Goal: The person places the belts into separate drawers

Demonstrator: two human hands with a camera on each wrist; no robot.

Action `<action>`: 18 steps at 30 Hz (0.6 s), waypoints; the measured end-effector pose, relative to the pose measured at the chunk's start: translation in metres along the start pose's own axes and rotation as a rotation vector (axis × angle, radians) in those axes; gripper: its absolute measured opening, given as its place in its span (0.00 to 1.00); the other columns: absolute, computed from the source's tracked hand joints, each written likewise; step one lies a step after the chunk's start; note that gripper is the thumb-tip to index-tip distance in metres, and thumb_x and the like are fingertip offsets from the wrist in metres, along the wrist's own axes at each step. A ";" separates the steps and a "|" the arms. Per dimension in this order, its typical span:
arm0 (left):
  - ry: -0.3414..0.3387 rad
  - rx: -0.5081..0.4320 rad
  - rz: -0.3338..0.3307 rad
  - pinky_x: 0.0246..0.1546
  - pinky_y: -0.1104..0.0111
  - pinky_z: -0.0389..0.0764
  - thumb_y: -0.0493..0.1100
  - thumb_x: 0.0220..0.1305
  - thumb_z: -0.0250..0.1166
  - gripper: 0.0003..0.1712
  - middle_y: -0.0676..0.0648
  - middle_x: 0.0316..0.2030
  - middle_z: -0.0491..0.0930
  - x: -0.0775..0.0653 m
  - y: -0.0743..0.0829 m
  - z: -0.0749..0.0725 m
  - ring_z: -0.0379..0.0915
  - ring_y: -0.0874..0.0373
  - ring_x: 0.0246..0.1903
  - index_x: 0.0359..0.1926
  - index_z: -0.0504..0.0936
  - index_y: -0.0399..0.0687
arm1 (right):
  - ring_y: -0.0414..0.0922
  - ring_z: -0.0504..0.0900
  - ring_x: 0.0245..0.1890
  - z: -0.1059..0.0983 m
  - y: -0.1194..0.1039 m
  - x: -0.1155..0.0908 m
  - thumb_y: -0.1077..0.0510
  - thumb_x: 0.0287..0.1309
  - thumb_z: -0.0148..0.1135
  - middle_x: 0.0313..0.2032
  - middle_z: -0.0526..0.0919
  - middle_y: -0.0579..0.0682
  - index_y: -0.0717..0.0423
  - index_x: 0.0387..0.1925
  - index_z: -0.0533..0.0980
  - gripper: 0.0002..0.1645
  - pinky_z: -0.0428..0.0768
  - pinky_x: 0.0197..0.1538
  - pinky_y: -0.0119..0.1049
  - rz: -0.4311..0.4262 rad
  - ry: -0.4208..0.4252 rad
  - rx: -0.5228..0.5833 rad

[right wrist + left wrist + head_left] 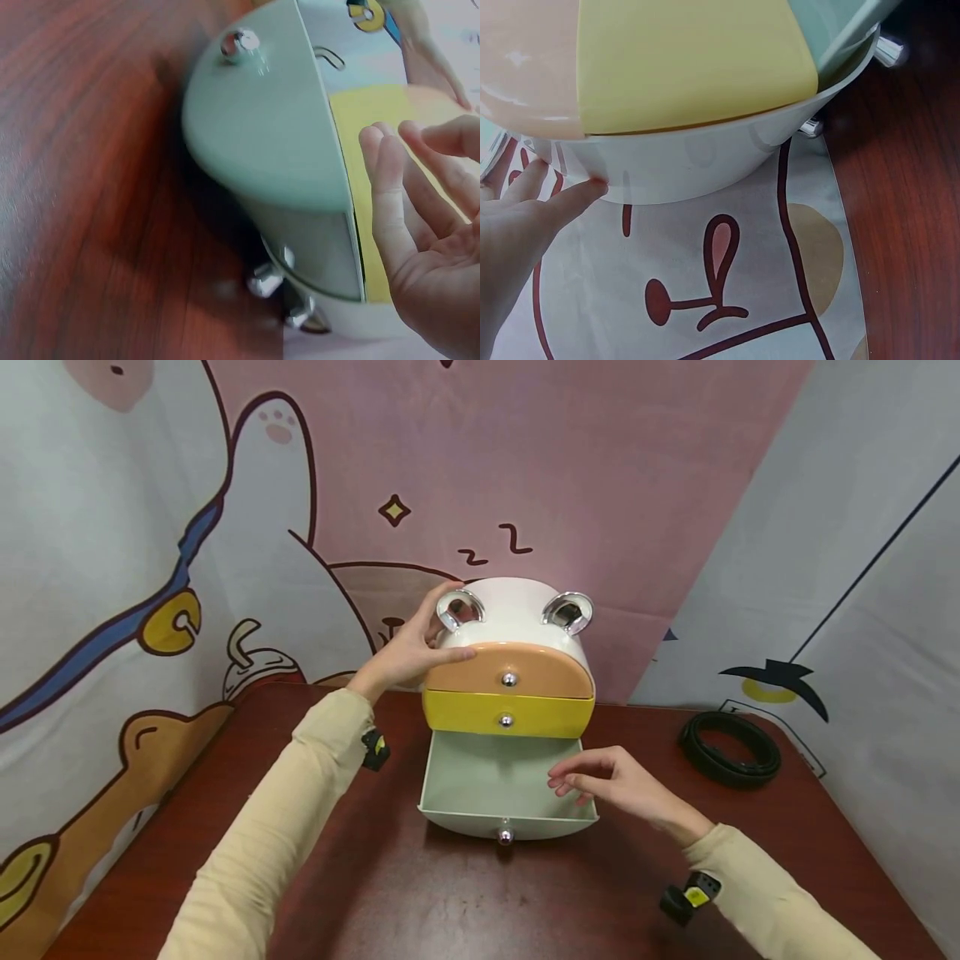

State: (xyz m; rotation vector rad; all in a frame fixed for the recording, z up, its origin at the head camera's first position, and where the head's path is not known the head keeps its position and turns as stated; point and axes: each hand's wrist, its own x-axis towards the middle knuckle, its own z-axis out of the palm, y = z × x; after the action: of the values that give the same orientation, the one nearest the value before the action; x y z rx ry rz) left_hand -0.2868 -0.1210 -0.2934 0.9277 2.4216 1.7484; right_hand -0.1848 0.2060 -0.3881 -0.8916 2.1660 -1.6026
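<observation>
A small chest of drawers point(517, 610) shaped like an animal's head, with a white shell and two shiny ears, stands on the table. Its orange top drawer point(480, 670) and yellow middle drawer point(461, 714) are closed. The pale green bottom drawer point(480, 777) is pulled out, with nothing visible inside. My left hand point(408, 647) rests against the chest's upper left side beside the ear, thumb by the orange front. My right hand point(618, 785) hovers over the right side of the green drawer, fingers loosely bent and holding nothing.
A coiled black belt-like strip point(731, 749) lies on the right of the dark red wooden table point(360, 893). A cartoon-printed cloth point(600, 485) rises behind the chest and along both sides. Round metal knobs point(505, 836) stick out from the drawer fronts.
</observation>
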 end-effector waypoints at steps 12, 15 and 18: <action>0.014 0.023 0.010 0.66 0.52 0.54 0.41 0.57 0.73 0.53 0.56 0.69 0.59 0.001 -0.005 0.000 0.52 0.65 0.68 0.73 0.49 0.68 | 0.50 0.83 0.42 -0.021 0.019 -0.013 0.62 0.64 0.62 0.44 0.84 0.59 0.65 0.47 0.80 0.13 0.82 0.42 0.48 0.059 0.169 -0.037; 0.017 0.031 -0.001 0.66 0.51 0.53 0.42 0.57 0.73 0.53 0.56 0.70 0.57 0.001 -0.004 0.000 0.51 0.66 0.68 0.73 0.48 0.70 | 0.50 0.83 0.43 -0.024 0.023 -0.017 0.62 0.63 0.62 0.45 0.83 0.59 0.64 0.49 0.80 0.14 0.82 0.43 0.47 0.068 0.203 -0.043; 0.015 0.035 0.000 0.66 0.52 0.52 0.42 0.57 0.73 0.53 0.56 0.70 0.57 0.000 -0.005 0.000 0.51 0.66 0.68 0.73 0.48 0.68 | 0.54 0.83 0.45 -0.027 0.026 -0.021 0.61 0.63 0.62 0.46 0.83 0.60 0.64 0.50 0.80 0.15 0.82 0.44 0.45 0.076 0.236 -0.040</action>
State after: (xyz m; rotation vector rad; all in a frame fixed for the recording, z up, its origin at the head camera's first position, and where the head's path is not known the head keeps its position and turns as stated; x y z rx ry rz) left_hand -0.2894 -0.1222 -0.2974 0.9214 2.4691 1.7253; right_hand -0.1928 0.2445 -0.4057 -0.6501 2.3658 -1.7082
